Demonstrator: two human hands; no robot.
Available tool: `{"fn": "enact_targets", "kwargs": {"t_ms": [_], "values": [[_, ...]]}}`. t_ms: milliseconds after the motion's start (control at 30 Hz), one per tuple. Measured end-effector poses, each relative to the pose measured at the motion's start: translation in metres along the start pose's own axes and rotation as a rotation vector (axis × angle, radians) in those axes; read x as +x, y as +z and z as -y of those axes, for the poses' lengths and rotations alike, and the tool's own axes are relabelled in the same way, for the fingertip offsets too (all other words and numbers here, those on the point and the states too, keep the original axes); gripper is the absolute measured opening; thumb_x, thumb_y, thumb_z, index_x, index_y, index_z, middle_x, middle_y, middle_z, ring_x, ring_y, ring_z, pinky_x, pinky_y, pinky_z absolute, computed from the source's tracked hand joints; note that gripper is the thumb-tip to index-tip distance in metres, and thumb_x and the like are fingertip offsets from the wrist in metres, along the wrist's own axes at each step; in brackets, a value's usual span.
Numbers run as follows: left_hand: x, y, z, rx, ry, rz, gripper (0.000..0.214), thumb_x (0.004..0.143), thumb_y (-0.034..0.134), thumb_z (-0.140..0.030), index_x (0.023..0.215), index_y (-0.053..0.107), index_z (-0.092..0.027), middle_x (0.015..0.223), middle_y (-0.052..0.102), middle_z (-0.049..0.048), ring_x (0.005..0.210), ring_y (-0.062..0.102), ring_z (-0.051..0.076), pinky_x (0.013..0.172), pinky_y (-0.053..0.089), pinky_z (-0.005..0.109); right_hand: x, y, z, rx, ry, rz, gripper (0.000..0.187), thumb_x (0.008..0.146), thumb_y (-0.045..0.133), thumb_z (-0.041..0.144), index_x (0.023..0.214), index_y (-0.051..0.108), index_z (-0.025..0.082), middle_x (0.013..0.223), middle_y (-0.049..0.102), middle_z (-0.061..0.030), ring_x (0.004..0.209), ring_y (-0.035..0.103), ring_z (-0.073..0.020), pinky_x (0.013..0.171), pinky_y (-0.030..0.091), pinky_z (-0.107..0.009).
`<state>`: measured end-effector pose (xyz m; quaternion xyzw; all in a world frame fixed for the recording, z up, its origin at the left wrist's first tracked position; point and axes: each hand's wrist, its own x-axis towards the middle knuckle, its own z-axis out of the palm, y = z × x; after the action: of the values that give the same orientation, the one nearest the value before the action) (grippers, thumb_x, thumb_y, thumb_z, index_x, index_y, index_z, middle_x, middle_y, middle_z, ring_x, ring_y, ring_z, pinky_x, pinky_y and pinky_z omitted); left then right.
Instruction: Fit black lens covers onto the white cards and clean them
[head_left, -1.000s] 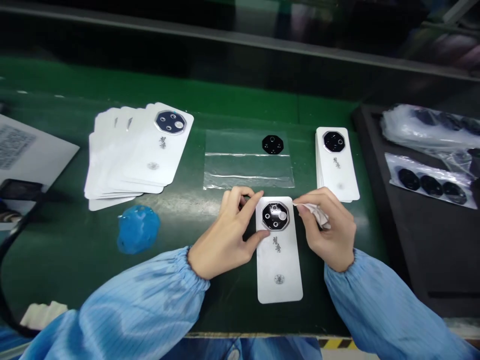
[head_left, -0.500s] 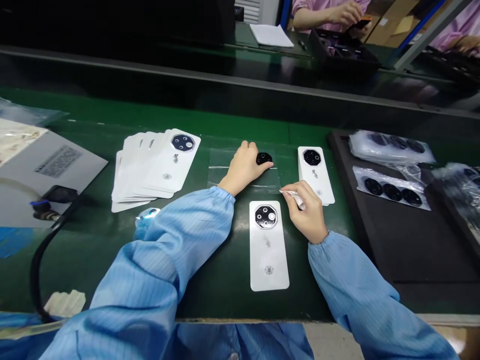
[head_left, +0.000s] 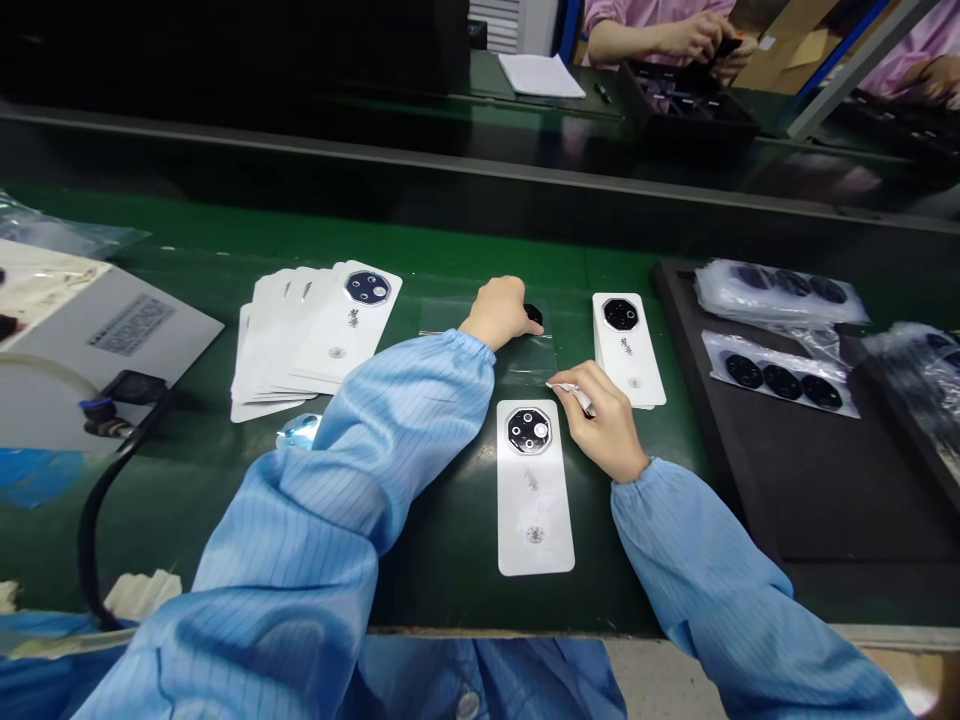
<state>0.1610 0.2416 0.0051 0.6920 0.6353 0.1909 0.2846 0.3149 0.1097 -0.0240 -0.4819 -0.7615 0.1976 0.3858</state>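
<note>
So, my left hand: curled over a black lens cover on clear plastic, can't tell if gripping.
My right hand: pinching a white wipe.

Here's the count on the bench: one left hand, one right hand, and three lots of white phone-back panels! There's one lone panel near, one stack right, and one fanned pile left, too overlapped to number. One clear plastic sleeve, one black lens cover, one wipe. Over right, one black tray carrying a clear packet with three more lens covers. Far off, two pink-sleeved people!
</note>
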Motion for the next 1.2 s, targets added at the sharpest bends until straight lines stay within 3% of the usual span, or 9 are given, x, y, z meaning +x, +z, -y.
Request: {"fn": "enact_targets", "kwargs": {"t_ms": [167,333,567,767,867,1000,1200], "values": [[-0.024,-0.002,-0.021,0.215,0.012,0.0,0.052,0.071,0.077,-0.015,0.115,0.052,-0.004,0.112,0.059,0.0219,0.111,0.057,0.037,0.09,0.046,0.042,0.0,0.0,-0.001,-0.041,0.031,0.018,0.014,0.094,0.047,0.021,0.092,0.061,0.023,0.09,0.062,-0.0043,0.084,0.062,-0.0196,0.071,0.049,-0.031],[-0.034,-0.003,-0.035,0.301,0.035,0.019,0.027,0.078,0.067,-0.009,0.104,0.06,-0.005,0.115,0.057,0.0236,0.105,0.061,0.036,0.086,0.048,0.04,0.0,-0.001,-0.001,-0.065,0.042,0.022,0.014,0.094,0.048,0.02,0.091,0.061,0.023,0.09,0.062,-0.004,0.085,0.063,-0.0197,0.072,0.048,-0.03],[-0.044,0.006,-0.032,0.233,0.1,-0.066,0.032,0.079,0.059,-0.004,0.111,0.054,-0.003,0.116,0.056,0.0234,0.106,0.06,0.034,0.086,0.048,0.038,-0.001,-0.001,-0.001,-0.083,0.043,0.015,0.013,0.092,0.049,0.018,0.09,0.061,0.022,0.09,0.063,-0.0035,0.084,0.063,-0.0195,0.072,0.047,-0.03],[-0.043,0.0,0.006,-0.082,0.12,-0.184,0.03,0.078,0.063,-0.028,0.103,0.056,-0.013,0.106,0.062,0.015,0.105,0.061,0.032,0.094,0.045,0.043,-0.001,-0.001,-0.001,-0.085,0.047,0.007,0.013,0.093,0.048,0.021,0.089,0.061,0.022,0.089,0.063,-0.004,0.083,0.063,-0.0201,0.071,0.048,-0.03],[-0.046,-0.01,0.024,-0.357,0.089,-0.182,0.031,0.081,0.058,-0.037,0.104,0.055,-0.016,0.102,0.066,0.0111,0.093,0.067,0.024,0.088,0.05,0.039,-0.001,-0.001,0.0,-0.077,0.045,0.003,0.014,0.094,0.048,0.021,0.09,0.061,0.023,0.089,0.064,-0.0041,0.083,0.063,-0.0201,0.072,0.048,-0.031],[-0.064,-0.025,0.037,-0.742,0.096,-0.032,0.04,0.088,0.046,-0.037,0.125,0.044,-0.022,0.11,0.068,0.0089,0.094,0.069,0.018,0.083,0.055,0.034,-0.001,-0.001,0.001,-0.056,0.04,-0.013,0.013,0.093,0.05,0.019,0.09,0.062,0.022,0.087,0.063,-0.0035,0.081,0.063,-0.0192,0.073,0.048,-0.031],[-0.097,-0.025,0.045,-1.147,0.082,0.205,0.04,0.093,0.044,-0.035,0.131,0.042,-0.021,0.121,0.065,0.0134,0.114,0.062,0.021,0.105,0.044,0.038,-0.002,-0.002,0.003,0.003,0.01,-0.097,0.013,0.093,0.049,0.018,0.091,0.062,0.021,0.089,0.062,-0.0049,0.086,0.061,-0.0195,0.076,0.048,-0.033]]}}
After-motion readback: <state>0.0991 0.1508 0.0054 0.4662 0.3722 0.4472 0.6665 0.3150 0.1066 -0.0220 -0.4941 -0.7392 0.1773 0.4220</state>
